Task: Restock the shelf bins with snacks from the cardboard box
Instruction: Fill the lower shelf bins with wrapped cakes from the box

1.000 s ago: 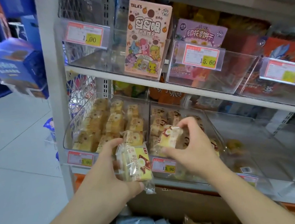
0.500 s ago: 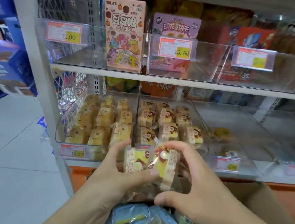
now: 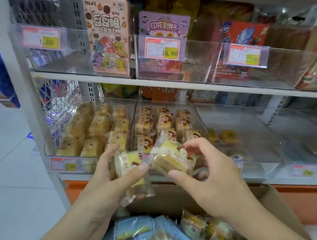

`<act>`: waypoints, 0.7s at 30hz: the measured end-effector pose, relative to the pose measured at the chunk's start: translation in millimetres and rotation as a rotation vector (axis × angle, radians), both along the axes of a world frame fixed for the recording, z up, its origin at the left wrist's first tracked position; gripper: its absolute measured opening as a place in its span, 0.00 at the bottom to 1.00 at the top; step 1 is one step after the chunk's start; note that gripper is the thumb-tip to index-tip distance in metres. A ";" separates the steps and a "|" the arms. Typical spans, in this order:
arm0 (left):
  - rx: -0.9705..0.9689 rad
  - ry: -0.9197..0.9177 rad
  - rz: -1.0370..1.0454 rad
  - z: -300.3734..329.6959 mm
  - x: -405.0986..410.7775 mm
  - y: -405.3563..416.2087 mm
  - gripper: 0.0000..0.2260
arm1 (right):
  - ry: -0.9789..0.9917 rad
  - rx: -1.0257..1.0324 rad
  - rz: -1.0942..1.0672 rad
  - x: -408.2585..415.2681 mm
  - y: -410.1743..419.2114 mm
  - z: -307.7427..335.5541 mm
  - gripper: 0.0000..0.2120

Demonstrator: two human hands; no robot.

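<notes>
Just in front of the lower shelf, above the open cardboard box (image 3: 267, 196), your two hands each hold one wrapped cake slice. Your left hand (image 3: 109, 183) grips a clear-wrapped yellow cake packet (image 3: 129, 165), thumb across its front and fingers behind. Your right hand (image 3: 210, 175) pinches a second cake packet (image 3: 170, 158) between thumb and curled fingers; it is tilted, and its near edge sits just beside the left packet. Behind them, the left clear bin (image 3: 66, 153) is packed with rows of yellow cake slices, and the middle clear bin (image 3: 199, 115) holds rows of packets with brown and red labels. The bin to the right (image 3: 253, 120) holds only a few yellow pieces at its front left. Below your wrists the box holds blue-wrapped snacks (image 3: 133, 228) and other mixed packets.
</notes>
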State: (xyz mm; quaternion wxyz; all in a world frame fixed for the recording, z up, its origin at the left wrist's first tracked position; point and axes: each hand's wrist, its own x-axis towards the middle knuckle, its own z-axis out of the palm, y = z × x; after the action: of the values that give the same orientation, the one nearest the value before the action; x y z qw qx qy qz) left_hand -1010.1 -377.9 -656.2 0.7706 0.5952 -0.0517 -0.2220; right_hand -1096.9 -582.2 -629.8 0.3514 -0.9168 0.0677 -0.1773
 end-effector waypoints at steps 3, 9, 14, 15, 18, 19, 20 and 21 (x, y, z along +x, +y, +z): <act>-0.045 0.014 -0.051 0.0 -6.3 -7.9 0.52 | 0.061 0.133 -0.038 1.8 15.0 -8.7 0.24; -0.006 -0.015 -0.021 -1.3 -1.9 -1.8 0.44 | 0.246 0.198 0.175 -1.5 25.7 0.9 0.33; -0.002 0.005 -0.043 -3.8 11.6 12.7 0.42 | 0.365 -0.051 0.240 1.9 13.4 16.1 0.43; 0.001 0.007 -0.063 -4.5 14.2 14.6 0.42 | 0.338 -0.051 0.219 4.2 14.7 15.2 0.43; 0.019 0.004 -0.125 -6.2 20.3 17.6 0.42 | 0.181 -0.115 0.216 11.4 19.9 7.3 0.44; 0.028 -0.006 -0.132 -6.8 21.8 17.9 0.42 | 0.136 -0.160 0.234 13.4 20.1 4.4 0.43; 0.041 -0.016 -0.134 -7.1 23.0 18.5 0.42 | 0.108 -0.198 0.254 15.4 20.5 2.6 0.41; 0.052 -0.026 -0.133 -7.7 23.9 19.1 0.42 | 0.092 -0.220 0.278 17.4 20.1 0.9 0.39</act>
State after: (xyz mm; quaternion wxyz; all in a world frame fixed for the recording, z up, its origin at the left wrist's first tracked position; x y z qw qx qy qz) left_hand -986.2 -358.8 -663.9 0.7375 0.6132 -0.0953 -0.2664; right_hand -1079.5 -562.1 -628.9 0.2665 -0.9574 -0.0633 -0.0913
